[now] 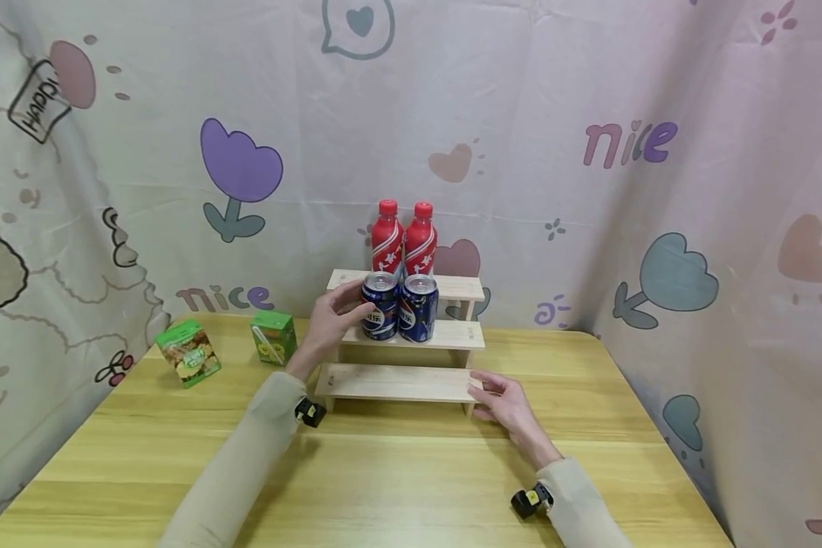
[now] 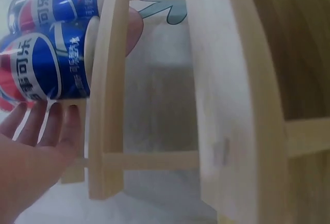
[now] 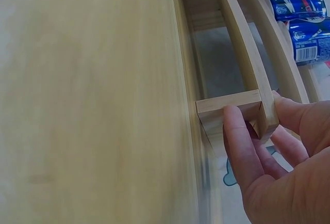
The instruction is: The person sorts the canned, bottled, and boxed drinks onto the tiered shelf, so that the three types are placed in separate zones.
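Observation:
Two blue cola cans stand side by side on the middle step of a three-step wooden shelf. My left hand touches the left side of the left can; in the left wrist view its extended fingers meet the can's side. Beside it stands the right can, which no hand touches. At the bottom step's right end, my right hand pinches the board, with the thumb on one side and fingers on the other.
Two red-capped bottles, the left bottle and the right bottle, stand on the top step. Left of the shelf are two green drink cartons, one nearer carton and one farther carton. A patterned curtain hangs behind the table.

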Available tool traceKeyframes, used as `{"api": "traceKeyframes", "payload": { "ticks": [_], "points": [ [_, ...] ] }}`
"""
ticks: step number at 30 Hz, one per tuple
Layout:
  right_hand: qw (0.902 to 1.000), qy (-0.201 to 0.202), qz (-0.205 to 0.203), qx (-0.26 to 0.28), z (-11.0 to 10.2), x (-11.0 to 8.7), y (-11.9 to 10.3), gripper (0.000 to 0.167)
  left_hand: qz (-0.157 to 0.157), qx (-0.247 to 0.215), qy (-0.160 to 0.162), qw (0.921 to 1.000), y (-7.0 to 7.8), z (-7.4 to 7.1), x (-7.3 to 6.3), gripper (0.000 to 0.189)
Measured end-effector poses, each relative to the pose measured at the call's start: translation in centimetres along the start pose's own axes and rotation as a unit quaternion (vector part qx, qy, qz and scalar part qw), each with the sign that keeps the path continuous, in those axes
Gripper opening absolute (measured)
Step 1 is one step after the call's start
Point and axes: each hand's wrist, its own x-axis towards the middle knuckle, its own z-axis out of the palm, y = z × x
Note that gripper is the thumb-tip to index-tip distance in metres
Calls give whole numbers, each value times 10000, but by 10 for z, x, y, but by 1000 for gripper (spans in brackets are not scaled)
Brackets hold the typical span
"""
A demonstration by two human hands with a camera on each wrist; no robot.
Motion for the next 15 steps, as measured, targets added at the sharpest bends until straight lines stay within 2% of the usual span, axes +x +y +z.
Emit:
{"api": "traceKeyframes", "payload": {
  "ticks": [4, 9, 15],
  "points": [
    [10000, 14, 11, 7, 0, 1, 1, 45, 10, -55, 348, 9994, -4, -9, -3, 46],
    [10000, 54, -4, 37, 0, 1, 0, 45, -33, -35, 700, 9975, -7, -20, -6, 41],
    [10000, 38, 27, 69, 0, 2, 1, 45, -25, -172, 754, 9970, -13, -35, -11, 39]
  ]
}}
